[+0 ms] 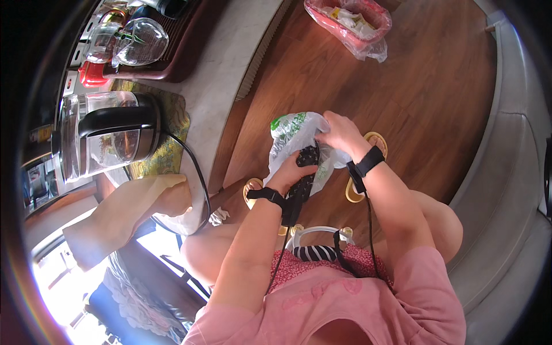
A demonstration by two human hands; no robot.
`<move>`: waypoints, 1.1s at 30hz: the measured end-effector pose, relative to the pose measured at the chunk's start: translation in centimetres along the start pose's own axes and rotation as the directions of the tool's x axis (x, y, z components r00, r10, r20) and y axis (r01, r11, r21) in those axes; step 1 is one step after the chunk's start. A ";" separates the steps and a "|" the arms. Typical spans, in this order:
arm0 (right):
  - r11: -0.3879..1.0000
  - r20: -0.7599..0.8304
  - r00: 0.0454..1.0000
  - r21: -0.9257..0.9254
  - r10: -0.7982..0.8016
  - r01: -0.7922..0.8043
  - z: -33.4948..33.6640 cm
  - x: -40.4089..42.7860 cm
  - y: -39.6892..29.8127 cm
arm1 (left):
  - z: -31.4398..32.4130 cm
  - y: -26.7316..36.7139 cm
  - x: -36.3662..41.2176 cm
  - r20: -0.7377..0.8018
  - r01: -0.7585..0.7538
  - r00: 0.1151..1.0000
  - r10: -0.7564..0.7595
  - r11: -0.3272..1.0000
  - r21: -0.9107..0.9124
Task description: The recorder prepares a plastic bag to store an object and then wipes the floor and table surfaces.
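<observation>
My left hand (290,174) grips a long black item (307,157) with a small pale pattern, possibly a folded umbrella or pouch. Its upper part reaches into a thin white plastic bag (286,136) with green printing. At the bag's upper right, my right hand (343,133) pinches the plastic with bent fingers. Part of the bag hangs below and behind my hands, over the floor between my knees. Black straps with small wired boxes circle both wrists. How far the black item extends inside the bag is hidden.
A glass kettle (110,133) with a black handle stands on the pale tabletop (215,64) at left, its cord (196,168) looping over the edge. Glassware sits on a dark tea tray (181,51). Brown paper (129,211) overhangs nearby. A lined red bin (353,26) stands ahead; a grey sofa (496,194) is at right.
</observation>
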State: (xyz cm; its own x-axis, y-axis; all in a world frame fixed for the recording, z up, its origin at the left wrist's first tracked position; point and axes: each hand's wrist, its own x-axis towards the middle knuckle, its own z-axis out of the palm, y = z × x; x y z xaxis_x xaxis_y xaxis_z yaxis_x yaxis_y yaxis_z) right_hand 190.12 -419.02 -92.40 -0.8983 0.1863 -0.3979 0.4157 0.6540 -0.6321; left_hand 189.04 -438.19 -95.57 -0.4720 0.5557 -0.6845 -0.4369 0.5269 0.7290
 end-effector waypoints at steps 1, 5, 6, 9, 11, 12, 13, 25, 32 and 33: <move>0.999 0.025 1.000 -0.041 -0.011 0.012 0.3 -0.4 0.8 | -0.3 -0.2 0.2 -0.030 0.048 0.998 -0.051 0.995 -0.089; 0.908 0.103 0.995 -0.416 -0.004 0.047 -0.6 -2.3 2.8 | -1.0 0.1 -0.1 -0.160 0.014 0.985 -0.070 0.944 -0.329; 0.908 0.103 0.995 -0.416 -0.003 0.046 -1.6 -2.6 2.3 | -1.1 0.3 -0.3 -0.232 -0.047 0.971 -0.051 0.915 -0.400; 0.716 0.133 0.991 -0.694 0.019 0.079 -3.8 -3.4 2.1 | -1.0 -1.5 0.8 -0.306 -0.155 0.952 0.019 0.892 -0.425; 0.744 0.197 0.972 -0.667 0.127 0.038 -4.7 -3.8 1.2 | -0.4 -2.1 1.6 -0.364 -0.221 0.930 0.060 0.880 -0.421; 0.769 0.266 0.936 -0.640 0.230 -0.008 -5.0 -4.0 0.7 | -0.1 -2.3 2.2 -0.387 -0.222 0.921 0.046 0.877 -0.426; 0.865 0.345 0.926 -0.500 0.150 0.046 -4.9 -4.5 1.2 | 0.1 -2.5 2.7 -0.409 -0.224 0.912 0.032 0.874 -0.431; 0.409 -0.033 0.982 0.912 0.187 -0.047 -1.5 -14.0 -2.7 | 2.7 -6.2 5.3 -0.562 -0.292 0.726 -0.397 0.561 -0.774; 0.633 0.347 0.937 0.721 0.023 -0.283 -0.8 -16.9 -9.2 | 1.2 -16.5 8.0 -0.520 0.268 0.853 0.046 0.816 0.512; 0.613 0.408 0.904 0.685 0.125 -0.394 -0.6 -17.2 -9.2 | 1.9 -16.3 8.1 -0.445 0.279 0.896 -0.010 0.792 0.544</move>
State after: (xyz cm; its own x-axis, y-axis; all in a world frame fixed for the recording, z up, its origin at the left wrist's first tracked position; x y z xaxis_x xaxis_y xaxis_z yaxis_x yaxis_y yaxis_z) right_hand 201.64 -427.77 -79.38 -0.7024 -0.0493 -0.7101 0.7061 -0.1741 -0.6864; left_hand 193.77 -441.04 -112.98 -0.7587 0.2061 -0.6179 -0.0613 0.9218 0.3827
